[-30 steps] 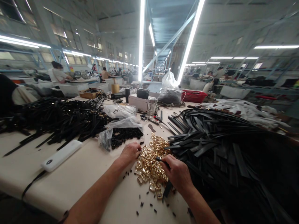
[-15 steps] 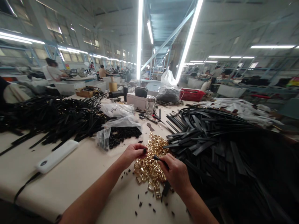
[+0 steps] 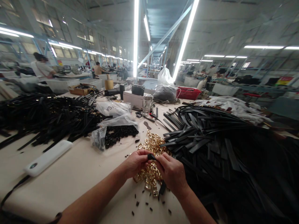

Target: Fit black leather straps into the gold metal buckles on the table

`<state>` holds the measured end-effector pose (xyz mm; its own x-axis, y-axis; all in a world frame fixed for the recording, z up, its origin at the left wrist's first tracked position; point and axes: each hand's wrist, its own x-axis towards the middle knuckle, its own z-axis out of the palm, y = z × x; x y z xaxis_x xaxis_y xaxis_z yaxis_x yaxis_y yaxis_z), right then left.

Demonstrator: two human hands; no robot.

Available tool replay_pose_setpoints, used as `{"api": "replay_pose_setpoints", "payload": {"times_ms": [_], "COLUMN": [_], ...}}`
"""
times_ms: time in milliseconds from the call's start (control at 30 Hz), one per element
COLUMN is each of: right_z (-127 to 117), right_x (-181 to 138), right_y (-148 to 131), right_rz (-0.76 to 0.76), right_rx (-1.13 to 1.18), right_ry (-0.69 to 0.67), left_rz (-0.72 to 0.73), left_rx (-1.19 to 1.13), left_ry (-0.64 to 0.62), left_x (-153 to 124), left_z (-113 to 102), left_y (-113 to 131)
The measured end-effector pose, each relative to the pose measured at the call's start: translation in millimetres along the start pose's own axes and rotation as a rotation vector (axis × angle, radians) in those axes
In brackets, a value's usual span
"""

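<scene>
Above a pile of gold buckles (image 3: 153,140), my two hands meet. My left hand (image 3: 135,164) is closed in a pinch on a small black loop at the tip of a black strap (image 3: 151,156). Close beside it, my right hand (image 3: 173,173) grips that strap near its end; the fingers hide most of it. Whether the strap passes through the loop I cannot tell. Small black pieces (image 3: 151,209) lie scattered on the table below the buckles. An opened plastic bag (image 3: 99,138) holds many more black loops (image 3: 120,134) to the left.
Black straps (image 3: 205,124) are heaped at right, and strap pieces with gold glints (image 3: 46,115) at left. A white corded device (image 3: 49,158) lies on the pale table (image 3: 81,174). Behind stand a glass jar (image 3: 147,104) and a red basket (image 3: 189,92). A person (image 3: 42,67) sits far left.
My hands have come together, bringing the small loop in my left and the strap end in my right into contact. The view has shifted slightly to the right.
</scene>
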<state>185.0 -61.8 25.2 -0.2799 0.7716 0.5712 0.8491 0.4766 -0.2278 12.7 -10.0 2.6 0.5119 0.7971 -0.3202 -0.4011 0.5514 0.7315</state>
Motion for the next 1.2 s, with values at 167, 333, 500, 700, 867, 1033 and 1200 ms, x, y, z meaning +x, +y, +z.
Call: {"api": "replay_pose_setpoints", "payload": {"times_ms": [167,333,500,700,867,1033,1200], "right_z": [-1,-1,-2,4,7,6,8], "right_x": [0,0,0,-1,-2,-3,-1], "right_y": [0,3,2,2,7,4,0], "right_rz": [-0.010,-0.017,-0.069,-0.024,0.159,0.179,0.119], "right_rx": [-0.053,-0.078,-0.055,0.042,0.219,0.282,0.271], "right_ry": [-0.053,-0.086,-0.139,-0.152,-0.132,-0.154,-0.153], "left_rz": [0.029,0.067,0.026,0.017,0.127,0.097,0.092], "left_rx": [0.030,0.118,0.253,0.342,0.359,0.382,0.468], "left_ry": [0.010,0.013,-0.003,-0.033,0.006,-0.042,-0.081], "left_x": [-1,-5,-6,-5,-4,-6,-6], "left_z": [0,2,-3,-5,-1,-1,-6], "left_y": [0,6,10,7,3,3,5]}}
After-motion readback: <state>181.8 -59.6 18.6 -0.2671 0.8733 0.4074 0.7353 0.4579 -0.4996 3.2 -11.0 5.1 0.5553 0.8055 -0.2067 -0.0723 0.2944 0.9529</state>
